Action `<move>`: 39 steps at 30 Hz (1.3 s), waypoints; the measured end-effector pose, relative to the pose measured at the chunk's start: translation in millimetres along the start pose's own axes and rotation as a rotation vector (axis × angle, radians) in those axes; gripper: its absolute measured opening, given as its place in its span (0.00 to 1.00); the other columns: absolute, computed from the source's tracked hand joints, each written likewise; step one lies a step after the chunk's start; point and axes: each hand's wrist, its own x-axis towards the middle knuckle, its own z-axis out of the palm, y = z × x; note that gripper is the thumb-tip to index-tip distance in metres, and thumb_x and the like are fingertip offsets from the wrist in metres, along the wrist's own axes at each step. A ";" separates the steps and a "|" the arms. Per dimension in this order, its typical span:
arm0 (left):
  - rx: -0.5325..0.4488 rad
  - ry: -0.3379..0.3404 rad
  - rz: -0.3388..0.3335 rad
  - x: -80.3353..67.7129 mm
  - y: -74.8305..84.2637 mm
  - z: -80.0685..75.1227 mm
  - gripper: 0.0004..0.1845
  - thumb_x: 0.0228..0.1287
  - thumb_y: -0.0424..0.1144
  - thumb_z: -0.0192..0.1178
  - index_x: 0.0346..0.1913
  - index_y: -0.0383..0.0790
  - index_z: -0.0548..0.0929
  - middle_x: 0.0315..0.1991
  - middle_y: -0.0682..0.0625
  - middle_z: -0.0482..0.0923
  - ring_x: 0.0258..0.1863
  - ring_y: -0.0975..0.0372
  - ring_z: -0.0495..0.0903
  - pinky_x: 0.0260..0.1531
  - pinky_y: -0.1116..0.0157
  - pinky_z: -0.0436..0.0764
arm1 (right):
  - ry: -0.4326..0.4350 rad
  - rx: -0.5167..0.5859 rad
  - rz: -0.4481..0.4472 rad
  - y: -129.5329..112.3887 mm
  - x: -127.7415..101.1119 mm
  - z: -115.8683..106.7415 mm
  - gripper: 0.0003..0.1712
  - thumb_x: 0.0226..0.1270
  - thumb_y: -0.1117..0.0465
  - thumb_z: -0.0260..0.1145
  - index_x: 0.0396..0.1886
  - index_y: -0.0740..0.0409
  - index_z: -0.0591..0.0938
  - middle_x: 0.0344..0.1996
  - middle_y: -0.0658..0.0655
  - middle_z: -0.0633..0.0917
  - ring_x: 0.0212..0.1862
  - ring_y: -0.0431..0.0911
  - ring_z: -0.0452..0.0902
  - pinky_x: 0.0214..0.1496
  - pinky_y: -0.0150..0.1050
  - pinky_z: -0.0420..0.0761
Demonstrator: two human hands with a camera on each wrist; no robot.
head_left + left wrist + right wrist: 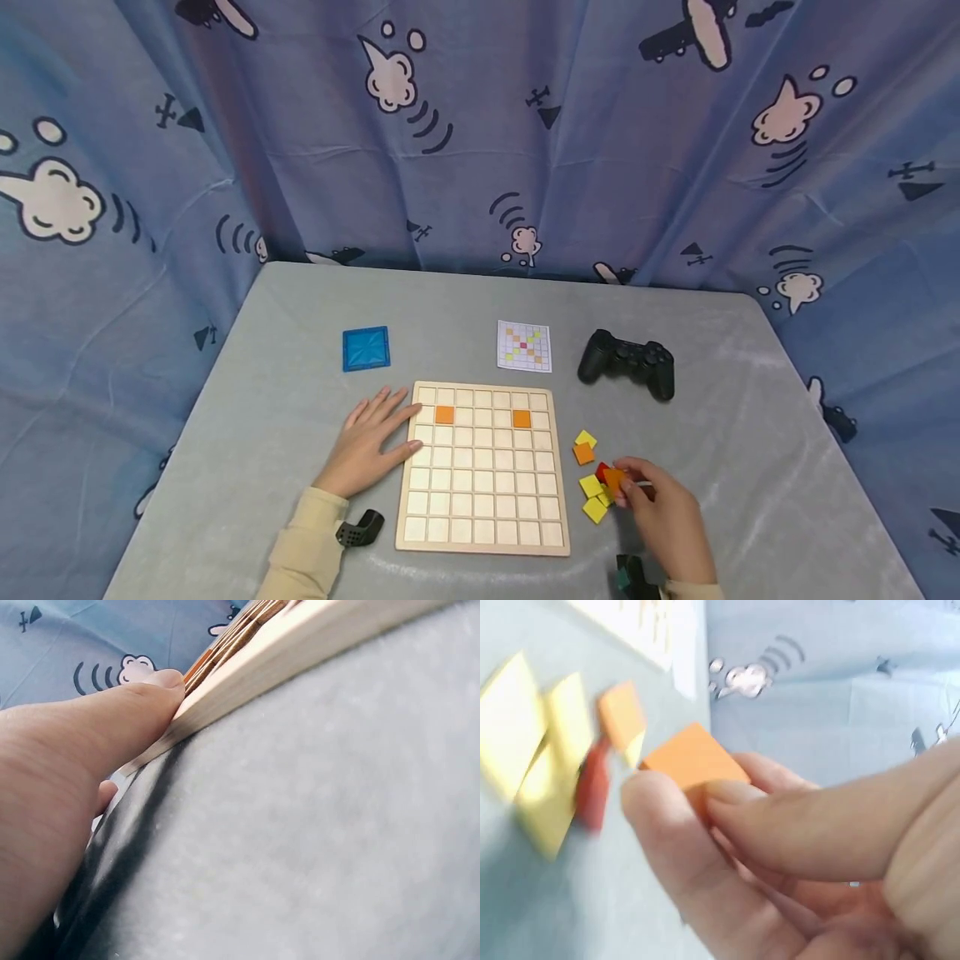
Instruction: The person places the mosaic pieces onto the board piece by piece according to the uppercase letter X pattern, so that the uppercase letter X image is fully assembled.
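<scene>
Right hand (663, 517): thumb and finger pinch one orange tile (695, 755), held at 3 o'clock from the centre of the wooden board (483, 548). Yellow tiles (591, 487) lie beside it on the counter (750, 467), toward 8 o'clock. Left hand (371, 446): unclenched, fingers extended, touching the board's edge between 9 and 10 o'clock

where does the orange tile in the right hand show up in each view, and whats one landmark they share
Head: the orange tile is right of centre, in the lower half, pinched by the right hand.
Left wrist: not in it.
Right wrist: just left of and above centre.
Shared landmark: the blue patterned curtain.
</scene>
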 end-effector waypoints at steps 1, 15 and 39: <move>0.002 0.001 0.001 -0.1 -0.1 -0.1 0.33 0.63 0.59 0.58 0.69 0.53 0.69 0.74 0.50 0.57 0.75 0.52 0.49 0.72 0.49 0.45 | 0.025 0.021 -0.002 -4.8 1.4 1.9 0.13 0.67 0.70 0.60 0.49 0.61 0.82 0.45 0.65 0.84 0.37 0.50 0.82 0.35 0.46 0.84; -0.003 0.001 0.014 1.3 1.6 -2.6 0.32 0.64 0.58 0.58 0.69 0.53 0.70 0.74 0.50 0.58 0.75 0.53 0.50 0.73 0.50 0.45 | -0.106 0.471 -0.177 -55.2 24.1 34.1 0.15 0.67 0.77 0.56 0.51 0.67 0.80 0.41 0.67 0.81 0.36 0.50 0.86 0.40 0.35 0.85; -0.007 0.011 0.009 -0.4 2.5 -0.5 0.31 0.64 0.57 0.59 0.69 0.53 0.70 0.73 0.49 0.59 0.75 0.51 0.51 0.72 0.48 0.45 | -0.347 0.646 -0.194 -94.9 41.2 97.1 0.12 0.66 0.77 0.57 0.47 0.71 0.80 0.31 0.66 0.82 0.31 0.51 0.85 0.37 0.39 0.86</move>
